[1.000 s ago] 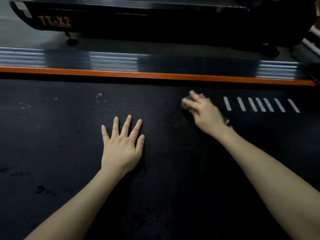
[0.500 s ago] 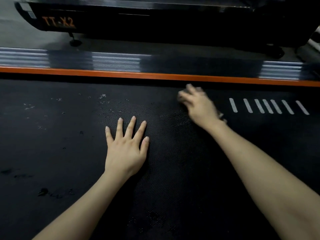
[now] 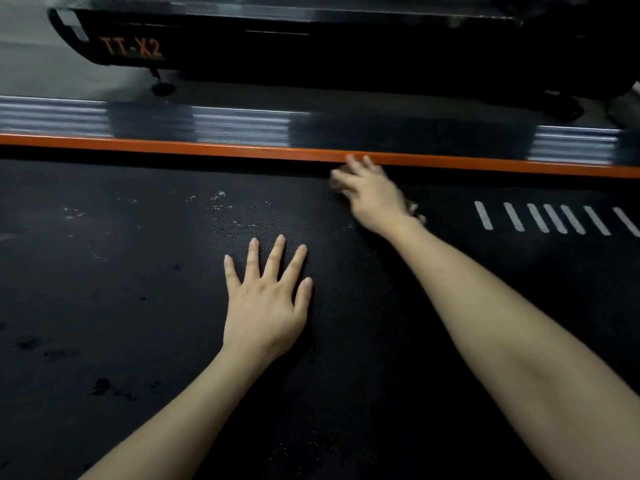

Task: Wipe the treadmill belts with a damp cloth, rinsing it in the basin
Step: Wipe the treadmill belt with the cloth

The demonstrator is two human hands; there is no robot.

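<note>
Right grip (image 3: 372, 195), blurred, fingers extended, presses a dark cloth (image 3: 414, 212) flat on the treadmill belt (image 3: 138, 306) just beside its orange side rail (image 3: 207, 150); I see little of the cloth. Left grip (image 3: 265, 306) rests flat on the belt, fingers spread, holding nothing.

Left hand (image 3: 265, 306) lay flat on the belt (image 3: 121, 289); right hand (image 3: 374, 197) sat ahead and right of it, beside the side rail (image 3: 173, 147).

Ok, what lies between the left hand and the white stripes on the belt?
Head view: the right forearm crosses there, over bare black belt, between left hand and white stripes.
</note>
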